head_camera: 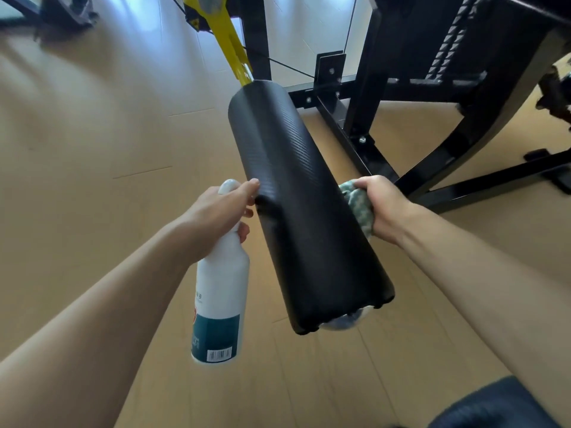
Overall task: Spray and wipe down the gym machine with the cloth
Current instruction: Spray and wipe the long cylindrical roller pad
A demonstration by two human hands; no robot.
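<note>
**Cloth Meets Roller Pad as Wipe-Down Gets Under Way**

Head view: I watch my right hand (381,205) with its fingers curled tight round a bunched green patterned cloth (358,208), pressing it against the side of the black roller pad (302,205) of the gym machine. Just across the pad from that grip, my left hand (219,214) is wrapped round the neck of a white spray bottle (221,298), its forefinger stretched out so the tip touches the pad's opposite flank. The bottle's body hangs below the hand, label and barcode toward the camera. Beyond both grips the pad runs up to a yellow arm (230,47); past that stands the black frame (370,118) on the pale wood floor (92,118).

By my reckoning the cloth is soft and light and is best kept wadded in the palm, as it is. The pad looks cushioned with a textured skin that should give a little under pressure. It may turn on its axle, so the steadying fingertip opposite seems wise. The bottle looks smooth, rigid plastic; its neck is the sure place to hold it.
</note>
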